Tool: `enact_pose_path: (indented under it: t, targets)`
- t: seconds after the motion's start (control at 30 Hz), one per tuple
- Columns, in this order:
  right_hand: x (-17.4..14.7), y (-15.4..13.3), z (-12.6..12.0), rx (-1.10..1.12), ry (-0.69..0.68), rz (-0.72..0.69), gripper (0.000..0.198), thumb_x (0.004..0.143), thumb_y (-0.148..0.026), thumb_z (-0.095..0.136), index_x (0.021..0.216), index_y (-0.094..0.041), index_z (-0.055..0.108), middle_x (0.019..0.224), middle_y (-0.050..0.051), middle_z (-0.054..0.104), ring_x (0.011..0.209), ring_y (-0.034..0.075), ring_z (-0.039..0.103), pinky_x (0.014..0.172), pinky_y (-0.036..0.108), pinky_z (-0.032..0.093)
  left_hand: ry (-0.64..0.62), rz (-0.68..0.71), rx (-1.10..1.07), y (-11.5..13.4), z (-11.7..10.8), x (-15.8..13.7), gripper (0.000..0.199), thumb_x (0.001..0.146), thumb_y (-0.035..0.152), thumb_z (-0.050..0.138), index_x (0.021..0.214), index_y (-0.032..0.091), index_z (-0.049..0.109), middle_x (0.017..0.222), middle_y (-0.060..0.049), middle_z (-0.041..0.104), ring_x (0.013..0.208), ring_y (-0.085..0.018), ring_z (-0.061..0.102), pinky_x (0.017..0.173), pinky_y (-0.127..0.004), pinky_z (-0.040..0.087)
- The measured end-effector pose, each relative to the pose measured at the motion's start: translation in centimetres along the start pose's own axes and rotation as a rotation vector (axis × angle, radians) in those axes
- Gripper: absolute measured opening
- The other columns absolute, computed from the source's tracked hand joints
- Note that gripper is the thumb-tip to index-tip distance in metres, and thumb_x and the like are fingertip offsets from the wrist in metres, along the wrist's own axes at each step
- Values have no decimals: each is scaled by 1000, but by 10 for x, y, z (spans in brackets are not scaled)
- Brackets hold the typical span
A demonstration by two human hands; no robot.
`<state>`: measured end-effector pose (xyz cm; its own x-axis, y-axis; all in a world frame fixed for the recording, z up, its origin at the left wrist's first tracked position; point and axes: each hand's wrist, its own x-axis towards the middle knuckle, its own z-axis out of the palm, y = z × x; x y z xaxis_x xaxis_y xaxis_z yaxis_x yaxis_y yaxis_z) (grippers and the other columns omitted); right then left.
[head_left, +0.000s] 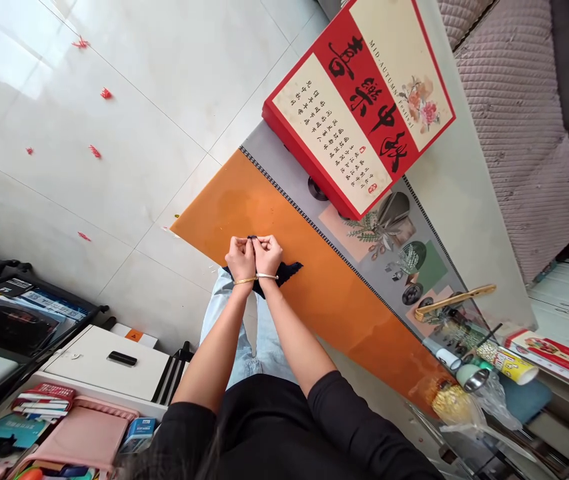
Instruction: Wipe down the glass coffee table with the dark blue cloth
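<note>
A piece of black cloth lies at the near edge of the orange tabletop, partly beneath my wrists. Side by side, my left hand and my right hand meet with fingers pinched together. Between the fingertips a small dark bit of the cloth sticks up, so both hands are closed on it. My left wrist wears a gold bangle and my right a silver one. The rest of the cloth is hidden under the hands.
A red and cream gift box sits on the grey part of the table. To the right lie a wooden tong-like tool, a yellow can and a bag of snacks. Red thread scraps dot the floor. Lower left stands a white cabinet.
</note>
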<state>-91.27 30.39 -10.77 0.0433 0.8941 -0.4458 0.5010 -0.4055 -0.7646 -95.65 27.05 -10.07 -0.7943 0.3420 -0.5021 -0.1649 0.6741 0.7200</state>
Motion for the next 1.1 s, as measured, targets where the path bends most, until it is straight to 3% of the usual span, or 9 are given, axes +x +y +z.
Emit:
enact_pose_path:
  t: [0.2,0.27,0.47,0.6,0.73,0.9,1.1]
  targets:
    - [44,-34,34,-1,-24,-61,19,80,-31,70,69,-22,57,60,-4,66,59,13,64,67,23,49,59,48,-33,33,10,55,21,84,26,64,72,23,48,52,7,55,48,-11,52,56,-21,38]
    - [38,-32,29,-27,-24,-72,21,81,-32,70,68,-22,56,59,-5,65,58,13,63,67,23,48,43,59,-7,28,7,49,21,86,29,63,73,24,48,52,7,54,47,-11,51,55,-22,36]
    - [-12,0,-6,-98,-55,-25,22,83,-38,65,71,-23,54,57,-5,63,55,13,60,64,22,47,-24,18,102,-14,-3,-7,19,89,36,60,79,25,49,59,4,60,50,-13,54,55,-22,35]
    - [-22,7,-12,-116,-51,-20,22,84,-40,63,73,-23,54,52,-8,57,50,11,54,62,22,45,-33,-15,103,-23,-3,-17,19,90,38,59,81,25,50,58,5,59,50,-12,52,55,-22,34]
    - [-19,8,-8,-67,-58,-36,25,85,-43,62,73,-24,51,45,-12,46,42,10,43,55,22,40,-27,-26,76,-24,-2,-14,20,89,39,60,79,24,52,54,7,54,47,-11,48,54,-21,34]
    - [-17,9,1,-3,-162,-46,27,84,-45,61,73,-24,48,46,-11,49,41,9,44,51,20,39,47,-53,-77,-25,-7,-12,23,88,41,62,78,23,52,51,8,51,46,-9,46,53,-20,35]
    - [-11,-9,42,9,-259,-55,29,84,-47,62,71,-24,51,47,-10,51,43,9,49,52,19,43,205,-139,-174,-15,-25,21,20,84,36,65,80,21,53,57,7,57,50,-8,52,56,-19,41]
